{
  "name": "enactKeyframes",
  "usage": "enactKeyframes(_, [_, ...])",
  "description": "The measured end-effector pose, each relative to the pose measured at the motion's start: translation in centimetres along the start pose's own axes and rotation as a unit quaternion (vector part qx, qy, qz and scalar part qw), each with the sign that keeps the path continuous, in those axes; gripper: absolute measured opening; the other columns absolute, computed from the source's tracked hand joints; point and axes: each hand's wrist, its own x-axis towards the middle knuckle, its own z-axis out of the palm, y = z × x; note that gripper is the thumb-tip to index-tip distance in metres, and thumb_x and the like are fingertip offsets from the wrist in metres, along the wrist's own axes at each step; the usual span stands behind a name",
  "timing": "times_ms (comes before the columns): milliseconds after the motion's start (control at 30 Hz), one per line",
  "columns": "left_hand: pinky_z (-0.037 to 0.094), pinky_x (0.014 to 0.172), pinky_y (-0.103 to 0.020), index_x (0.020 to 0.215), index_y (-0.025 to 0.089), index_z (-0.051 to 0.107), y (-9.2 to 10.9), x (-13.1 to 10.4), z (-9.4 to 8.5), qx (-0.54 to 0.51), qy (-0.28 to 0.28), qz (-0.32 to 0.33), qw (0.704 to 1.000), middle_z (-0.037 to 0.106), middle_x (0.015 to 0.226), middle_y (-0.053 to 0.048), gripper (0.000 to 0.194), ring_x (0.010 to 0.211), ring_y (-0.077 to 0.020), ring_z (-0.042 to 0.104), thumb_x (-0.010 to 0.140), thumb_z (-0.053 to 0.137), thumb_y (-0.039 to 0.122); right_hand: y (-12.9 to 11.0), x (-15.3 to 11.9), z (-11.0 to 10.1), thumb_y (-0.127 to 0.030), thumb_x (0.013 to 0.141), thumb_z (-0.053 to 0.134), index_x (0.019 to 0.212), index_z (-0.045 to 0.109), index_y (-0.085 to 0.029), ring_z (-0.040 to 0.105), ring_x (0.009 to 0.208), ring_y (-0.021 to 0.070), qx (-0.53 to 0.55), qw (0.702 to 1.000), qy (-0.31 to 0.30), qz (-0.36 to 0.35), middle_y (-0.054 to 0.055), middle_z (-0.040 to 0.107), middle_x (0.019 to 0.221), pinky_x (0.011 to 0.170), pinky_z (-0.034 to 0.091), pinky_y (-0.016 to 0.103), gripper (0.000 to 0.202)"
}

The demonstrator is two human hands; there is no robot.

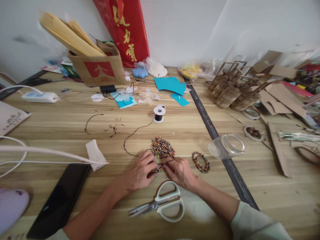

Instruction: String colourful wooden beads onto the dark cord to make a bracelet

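Small multicoloured beads (162, 147) lie in a heap just beyond my hands. My left hand (142, 170) has its fingers bent around a short beaded string (154, 170), partly hidden under them. My right hand (180, 171) pinches the black cord (168, 162) at the string's other side. From there a black cord (125, 139) curves away on the left to a white spool (159, 115). To the right of my right hand lies a beaded bracelet (201, 162). Scissors (160, 204) with pale green handles rest between my forearms, blades pointing left.
A black phone (60, 200) and white cables (55, 153) are at left. To the right are a clear plastic jar (227, 146), a dish of brown beads (253, 133) and wooden baskets (230, 90). A cardboard box (97, 68) and blue cards (171, 85) stand or lie at the back.
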Motion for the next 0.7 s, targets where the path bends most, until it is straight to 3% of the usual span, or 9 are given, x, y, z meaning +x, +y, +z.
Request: enactKeyframes(700, [0.046, 0.089, -0.040, 0.086, 0.018, 0.066, -0.08, 0.10, 0.12, -0.004, 0.004, 0.014, 1.000, 0.057, 0.087, -0.006, 0.007, 0.096, -0.0225, 0.051, 0.083, 0.063, 0.013, -0.11, 0.12, -0.14, -0.017, 0.089, 0.049, 0.074, 0.065, -0.017, 0.053, 0.044, 0.0108, -0.003, 1.000, 0.006, -0.006, 0.002, 0.065, 0.054, 0.051, 0.022, 0.025, 0.022])
